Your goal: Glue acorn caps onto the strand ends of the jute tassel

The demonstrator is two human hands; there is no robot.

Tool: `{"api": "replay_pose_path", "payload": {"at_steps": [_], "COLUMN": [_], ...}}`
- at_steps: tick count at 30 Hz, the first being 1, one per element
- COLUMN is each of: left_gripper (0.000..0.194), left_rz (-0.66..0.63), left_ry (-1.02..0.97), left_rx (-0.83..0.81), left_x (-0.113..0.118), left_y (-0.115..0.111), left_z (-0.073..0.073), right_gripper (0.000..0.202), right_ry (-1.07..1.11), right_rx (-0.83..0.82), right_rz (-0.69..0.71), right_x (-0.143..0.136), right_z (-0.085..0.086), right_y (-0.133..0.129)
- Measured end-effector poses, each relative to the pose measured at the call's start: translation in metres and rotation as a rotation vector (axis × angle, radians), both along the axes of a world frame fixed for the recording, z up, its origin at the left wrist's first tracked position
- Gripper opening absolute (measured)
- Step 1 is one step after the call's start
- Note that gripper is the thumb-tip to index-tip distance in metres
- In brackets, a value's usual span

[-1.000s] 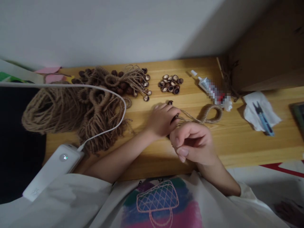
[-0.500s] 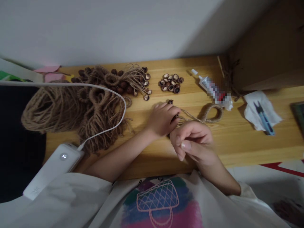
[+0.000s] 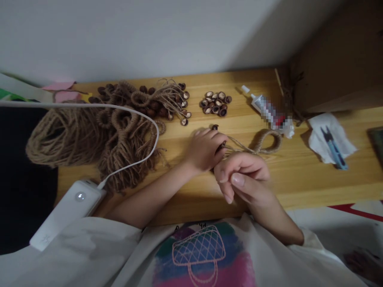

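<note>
On the wooden table my left hand (image 3: 205, 149) lies palm down, its fingers curled over a dark nut shell (image 3: 222, 146) at the end of twine cords (image 3: 237, 144). The cords lead right to a twine-wrapped ring (image 3: 270, 142) lying on the wood. Close beside it, nearer my body, is my right hand (image 3: 247, 175), fingers bent and the thumb against them in a pinch. Whatever the pinch may hold is too small or hidden to make out. Another shell (image 3: 215, 127) rests just beyond my left knuckles.
Several half shells (image 3: 216, 104) sit in a cluster at the back. A glue tube (image 3: 267, 109) and blue thread snips (image 3: 334, 149) on white tissue (image 3: 314, 133) lie right. At left are a twine bundle (image 3: 66, 135), wrapped twine pieces (image 3: 125, 131) and a cabled power bank (image 3: 68, 215).
My right thumb has slid slightly right along the bent fingers. My left hand stays in place over the shell. The digits on the power bank's display look different.
</note>
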State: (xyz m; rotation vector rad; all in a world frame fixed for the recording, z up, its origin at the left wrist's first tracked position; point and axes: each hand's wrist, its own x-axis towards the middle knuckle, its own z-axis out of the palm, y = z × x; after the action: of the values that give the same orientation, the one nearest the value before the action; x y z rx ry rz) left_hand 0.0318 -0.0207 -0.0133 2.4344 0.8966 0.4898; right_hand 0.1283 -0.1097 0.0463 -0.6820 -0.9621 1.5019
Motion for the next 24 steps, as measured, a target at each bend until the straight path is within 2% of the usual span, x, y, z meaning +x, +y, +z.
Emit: {"api": "replay_pose_path", "payload": {"at_steps": [5, 9, 18, 24], "left_gripper": [0.025, 0.024, 0.023, 0.024], "left_rz": [-0.003, 0.002, -0.001, -0.014], "left_ry": [-0.006, -0.002, 0.0, 0.008], "left_rx": [0.006, 0.0, 0.01, 0.01], "left_x": [0.0, -0.0001, -0.0001, -0.0002], "left_y": [0.0, -0.0002, 0.0001, 0.0008], "left_z": [-0.0001, 0.001, -0.0008, -0.0008], "right_gripper": [0.008, 0.002, 0.009, 0.001], "right_ry": [-0.009, -0.007, -0.002, 0.015], "right_rx": [-0.002, 0.01, 0.061, 0.004], "right_rz": [-0.047, -0.006, -0.019, -0.045], "right_x": [-0.0013, -0.0004, -0.0007, -0.0004], "right_z": [0.0001, -0.0006, -0.0029, -0.0036], "right_y": [-0.0005, -0.0008, 0.0009, -0.0016]}}
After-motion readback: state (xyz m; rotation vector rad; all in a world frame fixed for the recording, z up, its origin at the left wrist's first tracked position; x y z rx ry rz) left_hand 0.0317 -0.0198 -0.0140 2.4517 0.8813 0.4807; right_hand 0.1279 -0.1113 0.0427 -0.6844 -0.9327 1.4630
